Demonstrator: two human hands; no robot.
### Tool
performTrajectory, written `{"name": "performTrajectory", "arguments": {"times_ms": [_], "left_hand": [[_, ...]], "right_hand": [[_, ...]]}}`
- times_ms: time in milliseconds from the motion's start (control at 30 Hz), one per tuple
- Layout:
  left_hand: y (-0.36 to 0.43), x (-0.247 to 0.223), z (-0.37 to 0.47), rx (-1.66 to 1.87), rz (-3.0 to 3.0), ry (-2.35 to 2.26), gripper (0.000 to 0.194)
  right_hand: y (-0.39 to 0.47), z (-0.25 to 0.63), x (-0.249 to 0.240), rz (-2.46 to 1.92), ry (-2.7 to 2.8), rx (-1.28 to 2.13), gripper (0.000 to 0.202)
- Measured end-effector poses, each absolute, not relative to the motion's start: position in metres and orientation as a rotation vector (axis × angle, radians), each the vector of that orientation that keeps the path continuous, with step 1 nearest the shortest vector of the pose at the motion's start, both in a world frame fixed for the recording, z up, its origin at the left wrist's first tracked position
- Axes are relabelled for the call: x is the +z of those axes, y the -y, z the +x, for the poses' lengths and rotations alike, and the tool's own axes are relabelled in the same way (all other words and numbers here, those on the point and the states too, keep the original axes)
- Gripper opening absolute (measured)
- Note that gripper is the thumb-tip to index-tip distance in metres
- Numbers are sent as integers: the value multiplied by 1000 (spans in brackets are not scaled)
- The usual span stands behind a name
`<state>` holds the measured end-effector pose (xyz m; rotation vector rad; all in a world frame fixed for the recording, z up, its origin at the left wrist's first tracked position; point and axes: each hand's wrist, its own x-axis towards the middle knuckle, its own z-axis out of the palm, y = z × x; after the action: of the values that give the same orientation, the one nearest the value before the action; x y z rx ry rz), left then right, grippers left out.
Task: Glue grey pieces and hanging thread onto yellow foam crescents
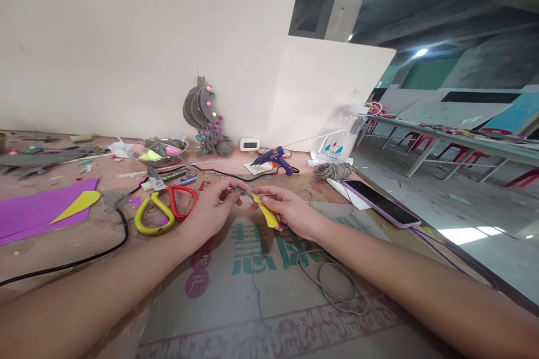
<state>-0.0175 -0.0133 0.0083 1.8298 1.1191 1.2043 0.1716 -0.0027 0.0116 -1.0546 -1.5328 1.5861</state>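
Over the printed plastic sheet (219, 297), my hands work close together at the middle of the view. My right hand (290, 210) is closed on a narrow yellow cut-out piece (269, 216) that looks like foam or felt. My left hand (217, 202) pinches a thin grey strand (245, 193) at the yellow piece's upper tip. How the strand meets the piece is partly hidden by my fingers. Loose grey cord (337, 294) lies in loops below my right wrist. Scissors (154, 216) with one yellow and one red handle rest left of my left hand.
Purple sheets (25, 210) carry a yellow teardrop cut-out (80, 205). Behind stand a blue glue gun (278, 158), a digital clock (250, 144), a grey decorated ornament (202, 115) and a bowl (168, 157). Grey yarn (332, 170), a phone (381, 203) and a black cable (124, 230) lie around.
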Motion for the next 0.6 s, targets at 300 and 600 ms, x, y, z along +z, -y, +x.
{"name": "performTrajectory", "arguments": {"times_ms": [300,600], "left_hand": [[4,0,-17,1140,1713,-1153,44],[9,8,-15,1102,1710,-1147,26]], "right_hand": [[-2,171,2,-920,1467,1559,34],[-1,171,2,-922,1566,1527,35]]}}
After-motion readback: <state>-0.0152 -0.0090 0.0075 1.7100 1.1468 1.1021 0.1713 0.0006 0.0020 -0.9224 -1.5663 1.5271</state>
